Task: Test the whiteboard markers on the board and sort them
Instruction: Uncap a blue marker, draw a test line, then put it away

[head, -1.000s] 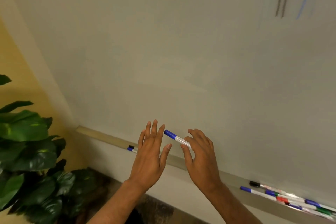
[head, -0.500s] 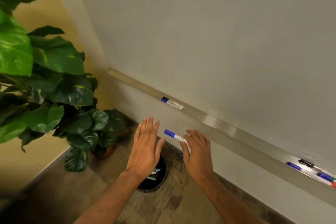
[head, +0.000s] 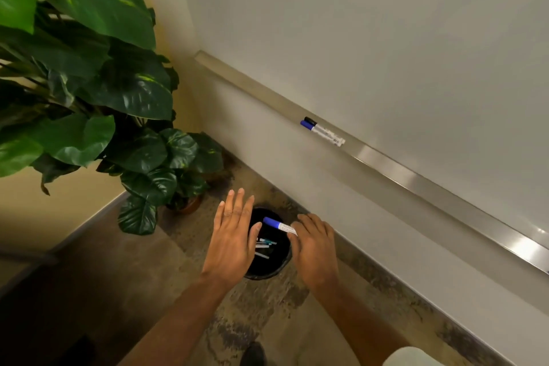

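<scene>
1. Head view showed your right grip (head: 315, 249) pinching the white barrel of a blue-capped marker (head: 277, 225), with the cap pointing left.
2. That marker hung over the black bin (head: 279, 265) on the floor, between your two grips.
3. Your left grip (head: 234, 244) was spread wide with straight fingers, holding nothing, above the bin's left side.
4. Several discarded markers (head: 264, 245) lay inside the bin.
5. Two capped markers (head: 322, 131), one blue and one black, lay side by side on the metal tray (head: 416, 184) under the whiteboard (head: 386, 38).
6. You had a potted plant (head: 89, 83) just left of the bin.
</scene>
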Demonstrator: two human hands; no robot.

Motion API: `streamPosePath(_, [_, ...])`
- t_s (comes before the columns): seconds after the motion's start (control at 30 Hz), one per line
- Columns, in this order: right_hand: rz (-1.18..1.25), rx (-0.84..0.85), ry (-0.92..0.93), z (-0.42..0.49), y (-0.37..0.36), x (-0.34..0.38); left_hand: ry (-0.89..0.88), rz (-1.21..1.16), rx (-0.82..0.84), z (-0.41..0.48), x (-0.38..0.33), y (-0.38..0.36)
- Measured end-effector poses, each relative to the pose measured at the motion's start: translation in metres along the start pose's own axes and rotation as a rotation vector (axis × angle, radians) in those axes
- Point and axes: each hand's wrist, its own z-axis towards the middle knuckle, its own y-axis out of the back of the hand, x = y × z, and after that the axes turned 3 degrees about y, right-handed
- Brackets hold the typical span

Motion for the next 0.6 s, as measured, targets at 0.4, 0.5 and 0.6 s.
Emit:
streamPosePath(0.4, [-0.089, 0.054, 0.045, 0.023, -0.081, 0.015, 0.042, -0.009, 0.027, -0.001, 0.05, -0.048])
streamPosePath(0.5, [-0.104, 0.082, 0.041, 0.03, -0.098, 0.016, 0.048, -0.018, 0.026, -0.002, 0.059, -0.056])
streamPosePath(0.6, [-0.099, 0.11, 0.032, 0.039, -0.112, 0.018, 0.054, -0.036, 0.026, -0.004, 0.067, -0.063])
